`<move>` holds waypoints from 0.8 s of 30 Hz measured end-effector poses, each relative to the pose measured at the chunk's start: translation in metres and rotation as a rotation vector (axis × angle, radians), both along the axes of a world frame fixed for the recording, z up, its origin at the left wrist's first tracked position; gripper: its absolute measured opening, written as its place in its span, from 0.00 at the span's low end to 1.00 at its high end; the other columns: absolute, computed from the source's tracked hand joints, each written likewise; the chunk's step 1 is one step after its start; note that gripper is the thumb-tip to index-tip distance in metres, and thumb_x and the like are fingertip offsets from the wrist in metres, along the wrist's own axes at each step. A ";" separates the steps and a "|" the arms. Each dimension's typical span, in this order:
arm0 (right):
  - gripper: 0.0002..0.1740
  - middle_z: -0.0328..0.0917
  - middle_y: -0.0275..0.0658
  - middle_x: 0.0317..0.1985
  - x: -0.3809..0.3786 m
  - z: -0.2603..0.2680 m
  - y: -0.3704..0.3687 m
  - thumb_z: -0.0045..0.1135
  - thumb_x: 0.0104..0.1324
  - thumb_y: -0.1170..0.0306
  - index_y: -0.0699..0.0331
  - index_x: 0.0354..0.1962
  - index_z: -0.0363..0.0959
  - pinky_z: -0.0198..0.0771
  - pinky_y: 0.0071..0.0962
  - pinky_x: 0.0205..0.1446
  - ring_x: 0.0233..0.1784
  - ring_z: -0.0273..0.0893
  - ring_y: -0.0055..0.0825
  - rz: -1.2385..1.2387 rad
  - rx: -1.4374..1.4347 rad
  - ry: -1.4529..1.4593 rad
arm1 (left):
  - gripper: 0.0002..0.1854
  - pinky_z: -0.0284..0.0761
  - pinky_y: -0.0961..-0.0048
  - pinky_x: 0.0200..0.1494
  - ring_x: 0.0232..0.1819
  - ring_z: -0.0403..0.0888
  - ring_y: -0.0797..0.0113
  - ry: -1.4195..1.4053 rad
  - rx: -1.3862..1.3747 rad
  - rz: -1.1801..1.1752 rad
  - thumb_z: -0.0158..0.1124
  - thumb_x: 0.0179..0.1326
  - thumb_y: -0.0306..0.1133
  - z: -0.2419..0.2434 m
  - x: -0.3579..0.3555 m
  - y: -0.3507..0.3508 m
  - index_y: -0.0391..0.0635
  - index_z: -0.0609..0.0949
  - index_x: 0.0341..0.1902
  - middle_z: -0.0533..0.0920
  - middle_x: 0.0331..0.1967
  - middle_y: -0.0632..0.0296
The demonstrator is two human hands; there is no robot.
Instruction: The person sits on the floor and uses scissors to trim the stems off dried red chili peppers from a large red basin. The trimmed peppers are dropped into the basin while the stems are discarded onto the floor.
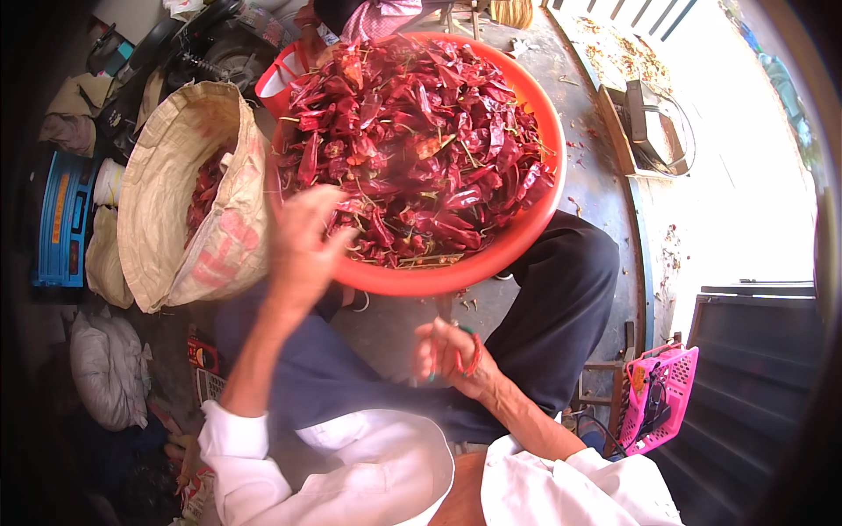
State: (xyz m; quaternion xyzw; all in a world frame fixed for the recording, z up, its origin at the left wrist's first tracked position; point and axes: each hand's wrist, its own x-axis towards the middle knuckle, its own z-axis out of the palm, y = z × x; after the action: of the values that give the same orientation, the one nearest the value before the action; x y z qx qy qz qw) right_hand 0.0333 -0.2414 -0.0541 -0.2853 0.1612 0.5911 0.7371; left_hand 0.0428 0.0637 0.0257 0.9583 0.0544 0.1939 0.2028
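A wide red plastic basin (395, 284) stands before me, heaped with dried red chili peppers (421, 144). My left hand (306, 237), blurred, is over the basin's near left rim, fingers apart beside the peppers, with nothing seen in it. My right hand (450, 358) is below the near rim, between my knees, its fingers curled around what looks like scissors or a small tool with green handles and red wrapping; the blur hides most of it. Left of the basin, an open woven sack (223, 250) holds more dried peppers (205, 197).
Another person's hand (310, 43) is at the basin's far left edge. A motorcycle (223, 59), a blue case (62, 220) and a stuffed white sack (108, 368) lie left. On the right are a pink plastic basket (661, 401) and a wooden-framed box (648, 131).
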 end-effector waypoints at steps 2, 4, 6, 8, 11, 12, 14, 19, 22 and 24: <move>0.27 0.82 0.40 0.33 -0.007 0.003 -0.005 0.54 0.81 0.50 0.69 0.54 0.74 0.78 0.31 0.41 0.33 0.82 0.32 0.086 -0.001 -0.024 | 0.26 0.74 0.59 0.72 0.66 0.79 0.52 0.037 -0.051 -0.123 0.78 0.59 0.30 -0.020 0.030 -0.047 0.42 0.83 0.63 0.84 0.63 0.54; 0.27 0.82 0.40 0.33 -0.010 0.007 -0.010 0.54 0.81 0.51 0.71 0.54 0.74 0.78 0.30 0.40 0.31 0.81 0.31 0.140 -0.041 -0.089 | 0.26 0.77 0.58 0.68 0.64 0.80 0.51 0.042 -0.093 -0.224 0.77 0.61 0.31 -0.035 0.059 -0.082 0.42 0.83 0.62 0.84 0.62 0.53; 0.26 0.81 0.41 0.31 -0.009 0.012 -0.014 0.55 0.80 0.54 0.73 0.53 0.75 0.77 0.29 0.38 0.29 0.80 0.31 0.178 -0.092 -0.139 | 0.25 0.79 0.58 0.64 0.62 0.81 0.50 0.040 -0.075 -0.290 0.76 0.62 0.31 -0.048 0.086 -0.104 0.41 0.82 0.62 0.84 0.60 0.53; 0.25 0.81 0.41 0.31 -0.007 0.017 -0.019 0.56 0.80 0.54 0.73 0.53 0.75 0.78 0.29 0.37 0.30 0.81 0.30 0.186 -0.140 -0.150 | 0.24 0.81 0.57 0.60 0.59 0.81 0.50 0.070 -0.032 -0.310 0.75 0.62 0.30 -0.059 0.107 -0.114 0.40 0.81 0.61 0.84 0.57 0.53; 0.23 0.81 0.41 0.30 -0.005 0.020 -0.022 0.58 0.79 0.56 0.72 0.51 0.75 0.78 0.28 0.35 0.29 0.81 0.29 0.182 -0.189 -0.143 | 0.22 0.82 0.58 0.57 0.55 0.81 0.52 0.202 0.092 -0.286 0.77 0.58 0.32 -0.077 0.127 -0.117 0.41 0.82 0.56 0.84 0.53 0.55; 0.22 0.81 0.41 0.29 -0.004 0.020 -0.022 0.59 0.79 0.56 0.71 0.51 0.75 0.78 0.28 0.34 0.29 0.81 0.28 0.175 -0.207 -0.135 | 0.23 0.82 0.59 0.55 0.54 0.81 0.53 0.174 0.097 -0.274 0.78 0.57 0.33 -0.083 0.130 -0.119 0.42 0.82 0.55 0.84 0.51 0.57; 0.21 0.82 0.40 0.30 -0.003 0.020 -0.021 0.61 0.78 0.57 0.70 0.49 0.76 0.79 0.28 0.33 0.27 0.81 0.27 0.191 -0.240 -0.141 | 0.25 0.83 0.59 0.51 0.54 0.81 0.54 0.156 0.141 -0.266 0.79 0.55 0.33 -0.093 0.133 -0.121 0.42 0.81 0.55 0.83 0.48 0.57; 0.19 0.83 0.38 0.30 0.000 0.029 -0.022 0.62 0.78 0.57 0.67 0.45 0.77 0.80 0.27 0.32 0.26 0.81 0.24 0.224 -0.264 -0.189 | 0.24 0.82 0.59 0.46 0.51 0.79 0.54 0.195 0.227 -0.241 0.82 0.52 0.33 -0.108 0.135 -0.112 0.43 0.81 0.51 0.80 0.42 0.58; 0.20 0.82 0.37 0.30 0.003 0.042 -0.025 0.62 0.77 0.55 0.67 0.45 0.77 0.80 0.25 0.33 0.28 0.81 0.22 0.271 -0.314 -0.308 | 0.22 0.82 0.58 0.46 0.51 0.79 0.54 0.270 0.286 -0.248 0.81 0.51 0.31 -0.110 0.135 -0.110 0.43 0.81 0.48 0.80 0.42 0.58; 0.22 0.83 0.35 0.29 0.005 0.052 -0.026 0.64 0.75 0.52 0.65 0.43 0.79 0.72 0.23 0.28 0.27 0.81 0.21 0.259 -0.322 -0.344 | 0.18 0.82 0.57 0.46 0.51 0.80 0.55 0.180 0.197 -0.241 0.78 0.54 0.31 -0.105 0.131 -0.109 0.42 0.82 0.46 0.81 0.42 0.57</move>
State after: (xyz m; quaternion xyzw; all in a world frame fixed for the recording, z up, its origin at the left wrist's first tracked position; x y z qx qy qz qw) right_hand 0.0383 -0.2673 -0.0024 -0.5131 0.0877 0.5902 0.6170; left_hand 0.1740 -0.0452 -0.0789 0.9866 -0.0620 0.0861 0.1242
